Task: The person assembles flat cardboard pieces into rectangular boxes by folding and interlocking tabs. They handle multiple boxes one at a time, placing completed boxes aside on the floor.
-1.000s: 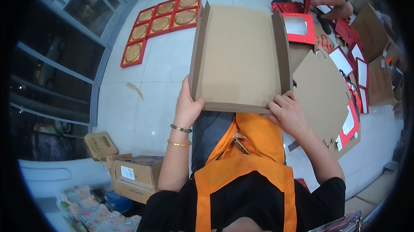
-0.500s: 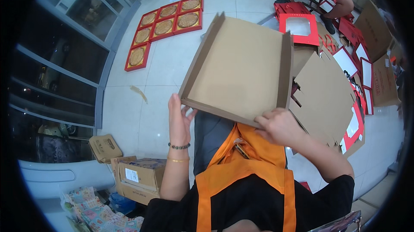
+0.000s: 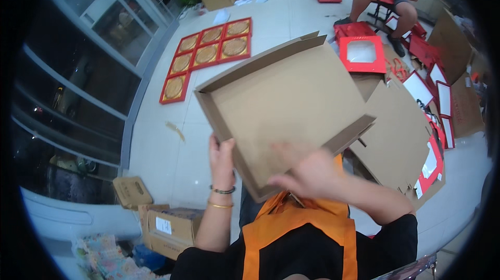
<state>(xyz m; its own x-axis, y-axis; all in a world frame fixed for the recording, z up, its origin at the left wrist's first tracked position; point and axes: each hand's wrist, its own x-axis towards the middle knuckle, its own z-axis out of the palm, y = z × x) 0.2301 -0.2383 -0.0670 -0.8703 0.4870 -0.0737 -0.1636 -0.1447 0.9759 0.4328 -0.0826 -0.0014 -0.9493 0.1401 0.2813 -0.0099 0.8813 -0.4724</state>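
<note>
- The hands are at a brown cardboard tray (image 3: 291, 98): the left hand (image 3: 223, 160) grips its left wall, while the right hand (image 3: 312, 173), blurred by motion, is over its near corner; whether those fingers hold it I cannot tell.
- The tray is in front of and between both hands, above the lap, turned at an angle, with walls standing up along three sides.
- Below the hands, an orange apron (image 3: 302, 218) covers a black shirt.
- To the right of the right hand, flat cardboard sheets (image 3: 401, 134) lie stacked.
- Ahead of the right hand sits a red windowed box (image 3: 362, 67); beyond it, another person (image 3: 401, 7) sits holding a red piece.
- Ahead of the left hand, seven red square boxes (image 3: 220, 56) with round golden contents adjoin on the floor (image 3: 195, 168).
- Behind and left of the left hand stands a carton (image 3: 179, 230).
</note>
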